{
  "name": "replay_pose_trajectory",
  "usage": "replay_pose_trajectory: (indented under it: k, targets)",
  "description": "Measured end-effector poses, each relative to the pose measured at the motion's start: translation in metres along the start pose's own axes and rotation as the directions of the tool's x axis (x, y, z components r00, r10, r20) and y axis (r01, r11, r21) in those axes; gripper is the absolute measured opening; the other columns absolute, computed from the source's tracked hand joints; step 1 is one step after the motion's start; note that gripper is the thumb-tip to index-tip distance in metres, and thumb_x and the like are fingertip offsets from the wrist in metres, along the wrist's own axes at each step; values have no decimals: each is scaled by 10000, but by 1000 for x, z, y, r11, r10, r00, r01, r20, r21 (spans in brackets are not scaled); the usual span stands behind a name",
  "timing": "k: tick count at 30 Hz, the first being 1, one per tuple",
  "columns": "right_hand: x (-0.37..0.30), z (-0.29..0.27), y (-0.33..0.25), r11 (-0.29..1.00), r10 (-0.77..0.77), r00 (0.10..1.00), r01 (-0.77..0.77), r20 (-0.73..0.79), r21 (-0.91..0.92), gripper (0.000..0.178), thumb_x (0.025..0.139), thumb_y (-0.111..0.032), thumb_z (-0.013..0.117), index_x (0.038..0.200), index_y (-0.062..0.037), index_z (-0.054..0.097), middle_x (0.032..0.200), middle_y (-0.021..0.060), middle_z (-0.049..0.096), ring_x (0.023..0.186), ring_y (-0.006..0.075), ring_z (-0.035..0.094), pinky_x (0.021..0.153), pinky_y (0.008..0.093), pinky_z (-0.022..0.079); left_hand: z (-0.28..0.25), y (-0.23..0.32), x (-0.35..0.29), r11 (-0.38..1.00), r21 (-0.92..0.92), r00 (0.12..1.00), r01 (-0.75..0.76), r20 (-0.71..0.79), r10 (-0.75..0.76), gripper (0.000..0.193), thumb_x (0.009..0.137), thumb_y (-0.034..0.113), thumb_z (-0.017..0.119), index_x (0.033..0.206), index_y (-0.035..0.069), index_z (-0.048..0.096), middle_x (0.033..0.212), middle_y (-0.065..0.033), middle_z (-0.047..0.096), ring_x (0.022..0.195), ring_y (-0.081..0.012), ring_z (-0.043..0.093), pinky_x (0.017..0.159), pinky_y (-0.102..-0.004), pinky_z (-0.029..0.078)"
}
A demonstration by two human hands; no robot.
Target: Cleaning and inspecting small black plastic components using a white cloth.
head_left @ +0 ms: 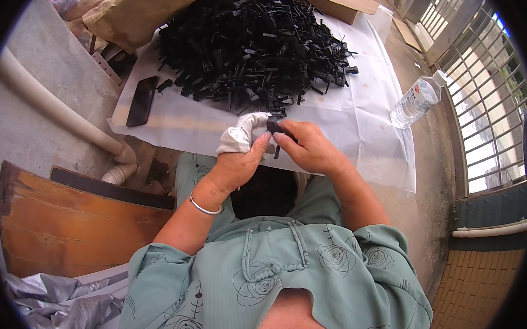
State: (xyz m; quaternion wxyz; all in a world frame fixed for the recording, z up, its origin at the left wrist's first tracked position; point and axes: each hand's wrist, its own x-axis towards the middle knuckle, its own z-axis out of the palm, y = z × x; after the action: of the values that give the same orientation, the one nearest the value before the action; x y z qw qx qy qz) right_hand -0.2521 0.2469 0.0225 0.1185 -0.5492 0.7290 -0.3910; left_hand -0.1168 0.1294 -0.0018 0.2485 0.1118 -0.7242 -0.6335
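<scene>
A small black plastic part (273, 126) is held between my two hands at the near edge of the table. My left hand (239, 164), its fingers wrapped in a white cloth or glove (236, 140), grips the part with the bare thumb showing. On the other side my right hand (311, 148) is closed on the same part, thumb pressed against it; its fingertips are partly hidden. Just beyond rises a large heap of similar black plastic parts (251, 43), whose near edge almost touches the held one.
White sheeting (371, 108) covers the table. A dark phone (143, 101) lies left of the heap; a clear bottle (416, 101) stands at right. Behind are a cardboard box (340, 4) and brown wrapping (122, 22). A wooden board (76, 225) and pipe (64, 106) flank my left.
</scene>
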Motion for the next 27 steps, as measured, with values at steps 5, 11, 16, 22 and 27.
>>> replay_pose_trajectory:
  k: [5, 11, 16, 22, 27]
  targets:
    - [-8, 9, -8, 991, -32, 999, 28, 25, 131, 232, 889, -187, 510, 763, 8, 511, 649, 199, 537, 621, 385, 522, 556, 417, 407, 3, 15, -6, 973, -140, 982, 183, 79, -173, 241, 921, 158, 522, 1101, 5, 474, 822, -32, 593, 594, -74, 554, 494, -191, 416]
    - [-17, 12, -26, 964, -213, 952, 241, -222, 112, 166, 817, -118, 624, 749, -7, 522, 617, 120, 499, 556, 265, 487, 506, 347, 395, 3, 19, -9, 968, -220, 986, 124, -86, -146, 172, 929, 151, 500, 1048, 26, 498, 817, -10, 576, 580, -36, 510, 466, -185, 416]
    - [-11, 19, -24, 967, -179, 904, 234, -387, 99, 173, 771, -100, 687, 741, -15, 539, 596, 65, 481, 501, 148, 432, 462, 268, 353, 4, 22, -10, 971, -224, 995, 88, -20, -95, 209, 923, 139, 509, 1084, 4, 503, 802, -12, 568, 557, -41, 488, 487, -188, 421]
    - [-9, 15, -18, 911, 3, 985, 69, -172, 407, 221, 885, -165, 566, 750, 3, 516, 590, 69, 480, 518, 150, 403, 492, 283, 364, 1, 31, -13, 977, -179, 993, 112, 46, -106, 242, 892, 76, 536, 1114, -12, 495, 763, -9, 553, 554, -47, 492, 490, -188, 417]
    - [-10, 12, -22, 954, -160, 984, 174, -75, 245, 288, 933, -211, 476, 766, 18, 523, 603, 71, 504, 562, 142, 426, 544, 298, 393, 4, 22, -14, 997, 72, 995, -12, -94, 19, 215, 834, 35, 575, 1031, -44, 542, 758, -52, 590, 612, -124, 570, 554, -254, 470]
